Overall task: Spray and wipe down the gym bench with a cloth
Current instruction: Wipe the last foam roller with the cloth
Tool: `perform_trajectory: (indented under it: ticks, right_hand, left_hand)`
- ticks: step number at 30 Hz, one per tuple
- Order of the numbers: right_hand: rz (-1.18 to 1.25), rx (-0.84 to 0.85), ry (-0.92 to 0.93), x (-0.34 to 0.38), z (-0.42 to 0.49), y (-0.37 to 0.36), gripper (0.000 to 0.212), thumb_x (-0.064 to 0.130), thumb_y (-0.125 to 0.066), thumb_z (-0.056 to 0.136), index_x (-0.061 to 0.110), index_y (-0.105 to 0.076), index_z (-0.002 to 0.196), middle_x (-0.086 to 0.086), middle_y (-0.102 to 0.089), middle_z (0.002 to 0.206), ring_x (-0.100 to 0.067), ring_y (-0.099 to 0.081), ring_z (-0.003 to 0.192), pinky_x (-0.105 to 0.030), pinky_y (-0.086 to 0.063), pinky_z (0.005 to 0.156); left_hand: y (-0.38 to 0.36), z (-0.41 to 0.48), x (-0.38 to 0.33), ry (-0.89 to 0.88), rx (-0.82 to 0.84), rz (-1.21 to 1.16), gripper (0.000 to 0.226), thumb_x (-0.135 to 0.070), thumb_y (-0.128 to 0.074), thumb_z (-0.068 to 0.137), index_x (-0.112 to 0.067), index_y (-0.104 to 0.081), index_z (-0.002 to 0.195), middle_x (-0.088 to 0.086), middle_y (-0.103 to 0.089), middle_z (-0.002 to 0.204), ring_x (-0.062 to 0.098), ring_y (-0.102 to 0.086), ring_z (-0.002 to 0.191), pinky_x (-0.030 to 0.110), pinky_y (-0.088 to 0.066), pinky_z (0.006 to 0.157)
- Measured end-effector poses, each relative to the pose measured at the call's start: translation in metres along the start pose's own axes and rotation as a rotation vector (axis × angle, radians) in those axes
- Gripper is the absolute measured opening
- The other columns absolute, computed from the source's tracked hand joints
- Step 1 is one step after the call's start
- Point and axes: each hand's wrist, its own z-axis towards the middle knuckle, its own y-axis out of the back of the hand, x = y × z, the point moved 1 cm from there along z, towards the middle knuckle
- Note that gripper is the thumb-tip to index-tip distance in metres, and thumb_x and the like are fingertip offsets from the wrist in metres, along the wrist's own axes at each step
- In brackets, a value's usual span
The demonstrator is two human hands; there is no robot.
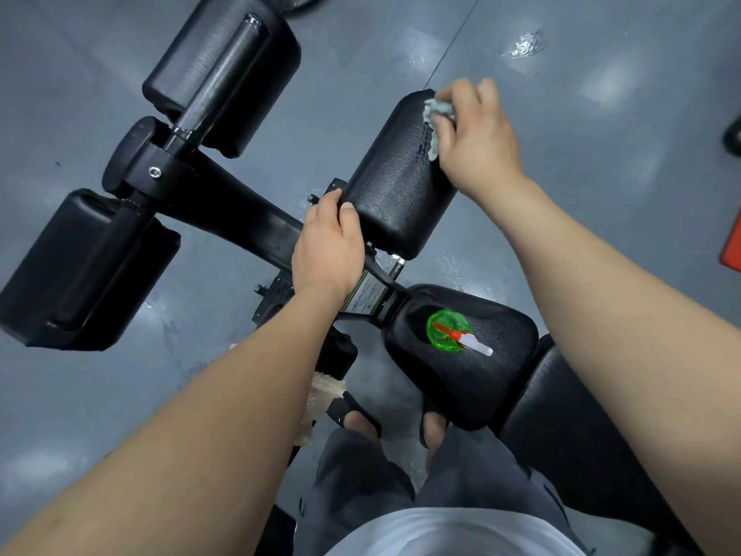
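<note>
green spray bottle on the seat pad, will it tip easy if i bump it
Probably yes: the spray bottle stands upright with its trigger head overhanging, so likely top-heavy. The seat pad looks wet, so it may slide. Clear plastic, likely light.

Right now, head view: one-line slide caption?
Right hand wipes black roller pad with cloth; left hand holds pad's end.

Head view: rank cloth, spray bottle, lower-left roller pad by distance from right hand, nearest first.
1. cloth: held in right hand, against the right roller pad.
2. spray bottle: upright on the seat, toward the person.
3. lower-left roller pad: far left.
</note>
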Motion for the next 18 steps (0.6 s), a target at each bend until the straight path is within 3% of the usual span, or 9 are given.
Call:
perform_trajectory:
  ticks: [6,13,18]
  right_hand:
    - [-0.078,-0.002,-0.044,0.008,0.02,-0.003,0.032,0.041,-0.045,0.099,0.019,-0.059,0.118,-0.01,-0.053,0.124,-0.039,-0.06,0.097,-0.046,-0.05,0.078]
    - [-0.025,0.005,0.195,0.021,-0.031,-0.016,0.024,0.03,-0.052,0.095,0.02,-0.064,0.113,-0.009,-0.055,0.109,-0.036,-0.059,0.091,-0.042,-0.051,0.073]
    - [0.001,0.045,0.315,0.026,-0.074,-0.021,0.027,0.035,-0.052,0.098,0.022,-0.063,0.119,-0.006,-0.053,0.106,-0.031,-0.059,0.089,-0.041,-0.053,0.063]
  left_hand:
    - [-0.001,-0.001,0.0,0.002,-0.008,-0.003,0.045,-0.042,-0.03,0.106,-0.033,-0.047,0.147,-0.004,-0.048,0.151,0.017,-0.05,0.131,0.032,-0.034,0.106]
    - [-0.002,-0.001,0.001,-0.001,-0.009,-0.003,0.046,-0.043,-0.028,0.106,-0.033,-0.046,0.147,-0.004,-0.048,0.151,0.017,-0.05,0.131,0.028,-0.031,0.096]
    - [-0.001,0.0,0.0,-0.007,-0.011,-0.002,0.046,-0.042,-0.028,0.106,-0.033,-0.046,0.147,-0.005,-0.048,0.151,0.017,-0.05,0.131,0.03,-0.033,0.099]
